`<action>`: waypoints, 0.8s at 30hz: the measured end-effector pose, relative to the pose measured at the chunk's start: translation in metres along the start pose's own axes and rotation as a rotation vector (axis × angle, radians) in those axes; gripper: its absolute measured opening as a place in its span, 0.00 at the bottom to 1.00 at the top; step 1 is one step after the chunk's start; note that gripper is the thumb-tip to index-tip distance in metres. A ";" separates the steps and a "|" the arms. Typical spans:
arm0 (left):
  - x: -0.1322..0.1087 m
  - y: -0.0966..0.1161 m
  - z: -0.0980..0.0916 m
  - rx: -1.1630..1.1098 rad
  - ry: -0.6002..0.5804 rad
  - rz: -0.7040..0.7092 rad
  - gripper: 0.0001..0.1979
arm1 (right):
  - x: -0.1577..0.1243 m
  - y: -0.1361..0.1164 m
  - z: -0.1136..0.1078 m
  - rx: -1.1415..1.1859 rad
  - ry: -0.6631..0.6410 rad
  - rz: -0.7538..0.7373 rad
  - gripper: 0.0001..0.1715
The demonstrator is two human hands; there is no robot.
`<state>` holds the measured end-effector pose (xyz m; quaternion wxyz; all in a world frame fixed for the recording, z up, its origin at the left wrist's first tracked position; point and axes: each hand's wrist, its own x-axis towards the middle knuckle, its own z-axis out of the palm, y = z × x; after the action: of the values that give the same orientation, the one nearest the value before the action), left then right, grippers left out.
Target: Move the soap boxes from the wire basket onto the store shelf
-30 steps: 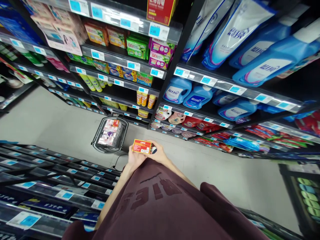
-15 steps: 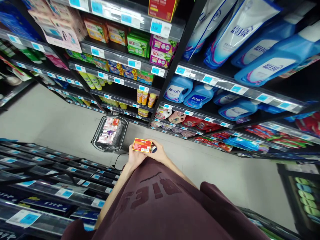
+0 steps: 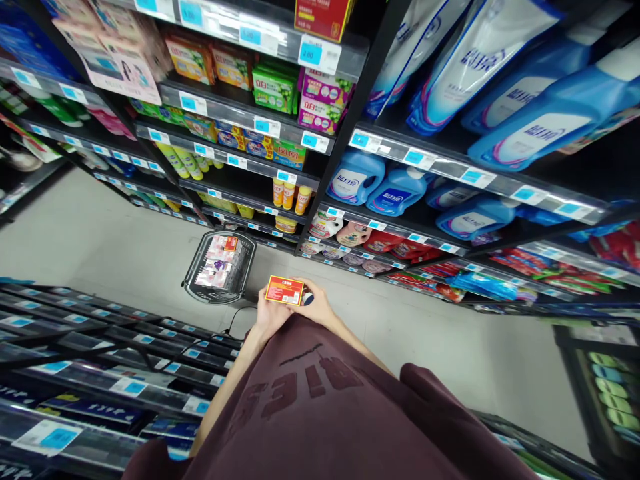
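Observation:
A small red box with yellow edges (image 3: 284, 291) is held in front of my belly, its printed face turned up. My left hand (image 3: 270, 317) grips it from the left and below. My right hand (image 3: 319, 303) closes on its right end, fingers curled along the far edge. Something dark, partly hidden, shows within the curl of the right hand; I cannot make out what it is. On the floor to the left of my hands stands a black shopping basket (image 3: 193, 291), with several pinkish-white packs (image 3: 216, 270) and a small red box (image 3: 231, 244) inside.
Ahead is a tall shelf with soap boxes (image 3: 273, 90), yellow bottles (image 3: 289, 194) and blue detergent jugs (image 3: 350, 179). Another red box (image 3: 325, 17) sits on an upper shelf. Behind the basket, to my left, runs a second shelf rack (image 3: 95, 370) with price tags. Grey floor (image 3: 130, 247) lies between.

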<state>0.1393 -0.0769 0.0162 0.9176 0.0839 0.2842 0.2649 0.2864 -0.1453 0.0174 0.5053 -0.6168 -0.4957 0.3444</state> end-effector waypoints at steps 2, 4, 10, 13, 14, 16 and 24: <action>0.000 0.000 0.000 0.000 -0.005 -0.001 0.26 | 0.000 -0.001 0.000 0.003 0.004 0.006 0.39; 0.000 0.000 0.000 0.005 -0.012 0.002 0.26 | 0.000 -0.002 0.000 0.004 0.013 0.013 0.39; 0.001 -0.001 -0.001 0.033 -0.023 -0.014 0.28 | 0.000 -0.003 0.000 0.004 0.013 0.025 0.39; 0.001 -0.001 -0.003 0.040 -0.022 -0.009 0.28 | -0.001 -0.002 0.000 0.003 0.014 0.040 0.39; 0.001 -0.001 -0.003 0.038 -0.021 -0.005 0.28 | -0.001 -0.002 0.000 0.002 0.016 0.042 0.39; 0.002 -0.002 -0.003 0.031 -0.018 -0.001 0.27 | -0.001 -0.002 0.000 0.006 0.020 0.043 0.39; 0.004 -0.003 -0.006 0.025 -0.020 0.012 0.27 | -0.002 -0.002 0.000 -0.006 0.013 0.042 0.39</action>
<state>0.1401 -0.0778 0.0088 0.9177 0.0998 0.2776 0.2661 0.2850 -0.1469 0.0187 0.4992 -0.6309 -0.4804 0.3492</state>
